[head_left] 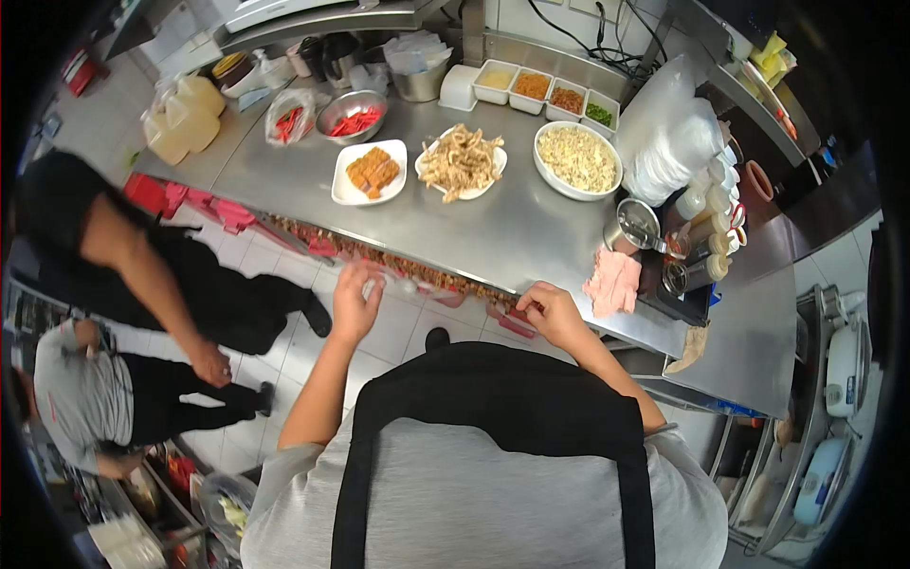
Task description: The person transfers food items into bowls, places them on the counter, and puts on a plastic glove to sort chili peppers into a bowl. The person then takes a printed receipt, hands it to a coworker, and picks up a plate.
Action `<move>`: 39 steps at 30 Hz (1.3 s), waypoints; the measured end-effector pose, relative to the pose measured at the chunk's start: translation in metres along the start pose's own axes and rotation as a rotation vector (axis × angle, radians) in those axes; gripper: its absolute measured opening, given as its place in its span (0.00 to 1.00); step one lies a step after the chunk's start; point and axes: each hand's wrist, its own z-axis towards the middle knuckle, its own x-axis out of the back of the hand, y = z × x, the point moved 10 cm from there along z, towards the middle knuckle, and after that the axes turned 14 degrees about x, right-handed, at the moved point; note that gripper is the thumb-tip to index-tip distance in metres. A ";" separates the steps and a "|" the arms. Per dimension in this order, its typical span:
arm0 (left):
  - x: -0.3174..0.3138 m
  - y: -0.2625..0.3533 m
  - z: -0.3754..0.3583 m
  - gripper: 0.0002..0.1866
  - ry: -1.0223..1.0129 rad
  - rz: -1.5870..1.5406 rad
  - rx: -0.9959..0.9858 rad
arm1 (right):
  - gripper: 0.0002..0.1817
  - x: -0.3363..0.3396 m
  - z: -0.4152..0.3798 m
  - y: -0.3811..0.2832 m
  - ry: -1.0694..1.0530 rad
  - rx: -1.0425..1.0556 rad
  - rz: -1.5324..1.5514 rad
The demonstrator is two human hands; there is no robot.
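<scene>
My left hand (pixel 356 302) hovers just in front of the steel counter's front edge, fingers loosely bent and apart, with nothing clearly seen in it. My right hand (pixel 554 313) is at the counter edge farther right, its fingers curled together; what they hold, if anything, is hidden. Beyond them on the counter (pixel 474 232) stand a square white dish of browned, cut pieces (pixel 373 173), a white dish heaped with pale fried strips (pixel 462 161) and a white bowl of a yellowish grain-like food (pixel 577 159). A pink cloth (pixel 613 283) lies right of my right hand.
Small tubs of toppings (pixel 566 98) line the back. A metal pot (pixel 633 226), squeeze bottles (pixel 706 228) and plastic-wrapped stacks (pixel 664 142) stand right. A bowl of red pieces (pixel 353 118) and jugs (pixel 180 119) are left. Two people (pixel 142 256) stand at the left.
</scene>
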 end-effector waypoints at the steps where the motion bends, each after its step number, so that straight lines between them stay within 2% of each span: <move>1: 0.004 0.016 0.016 0.04 -0.022 -0.075 -0.040 | 0.09 -0.003 -0.005 0.003 0.017 -0.054 0.029; 2: 0.009 0.028 0.034 0.04 0.028 -0.133 -0.048 | 0.10 -0.006 -0.011 0.006 0.034 -0.107 0.059; 3: 0.000 0.034 0.128 0.05 0.012 -0.180 -0.135 | 0.11 0.007 0.055 0.047 0.010 -0.217 0.167; 5: -0.012 0.053 0.198 0.09 -0.207 -0.217 -0.129 | 0.13 -0.038 0.064 0.070 -0.008 -0.481 0.562; 6: -0.027 0.058 0.231 0.12 -0.298 -0.218 -0.115 | 0.18 -0.061 0.074 0.064 0.009 -0.524 0.837; 8: -0.089 0.044 0.303 0.27 -0.558 -0.311 -0.019 | 0.26 -0.094 0.101 0.073 0.248 -0.644 1.453; 9: -0.120 0.040 0.327 0.34 -0.659 -0.328 0.055 | 0.29 -0.099 0.118 0.074 0.348 -0.658 1.613; 10: -0.143 0.036 0.344 0.37 -0.703 -0.246 0.119 | 0.32 -0.100 0.133 0.076 0.466 -0.659 1.769; 13: -0.198 0.025 0.356 0.40 -0.828 -0.104 0.288 | 0.30 -0.060 0.149 0.083 0.710 -0.610 1.755; 14: -0.213 0.017 0.356 0.33 -0.903 -0.134 0.358 | 0.27 -0.034 0.135 0.097 0.726 -0.582 1.454; 16: -0.232 0.000 0.365 0.24 -0.999 -0.088 0.319 | 0.21 0.030 0.106 0.115 0.686 -0.520 0.866; 18: -0.241 -0.007 0.368 0.16 -1.062 -0.037 0.320 | 0.10 0.128 0.077 0.087 0.677 -0.426 -0.085; 19: -0.241 -0.009 0.367 0.13 -1.085 -0.011 0.341 | 0.08 0.167 0.078 0.035 0.543 -0.240 -0.816; 20: -0.241 -0.011 0.365 0.11 -1.105 0.013 0.361 | 0.10 0.193 0.072 0.035 0.407 -0.245 -0.944; 21: -0.242 -0.010 0.363 0.10 -1.111 0.024 0.358 | 0.12 0.209 0.060 0.046 0.299 -0.453 -1.050; 23: -0.244 -0.008 0.356 0.08 -1.121 0.046 0.353 | 0.11 0.225 0.038 0.080 0.024 -0.675 -1.124; 25: -0.245 -0.002 0.341 0.06 -1.176 0.046 0.365 | 0.08 0.222 0.033 0.094 -0.190 -0.703 -1.090; 28: -0.240 0.004 0.312 0.05 -1.203 0.021 0.426 | 0.08 0.217 0.030 0.107 -0.266 -0.638 -1.065; 31: -0.238 0.008 0.286 0.08 -1.191 -0.040 0.474 | 0.07 0.241 0.015 0.096 -0.106 -0.700 -0.908; 33: -0.238 0.005 0.272 0.08 -1.185 -0.083 0.535 | 0.08 0.257 0.008 0.064 0.076 -0.718 -0.801; 36: -0.233 0.010 0.247 0.08 -1.101 -0.180 0.628 | 0.09 0.246 -0.008 0.046 0.209 -0.696 -0.756; 39: -0.224 0.014 0.231 0.13 -1.002 -0.266 0.640 | 0.14 0.225 -0.022 0.044 0.106 -0.741 -0.765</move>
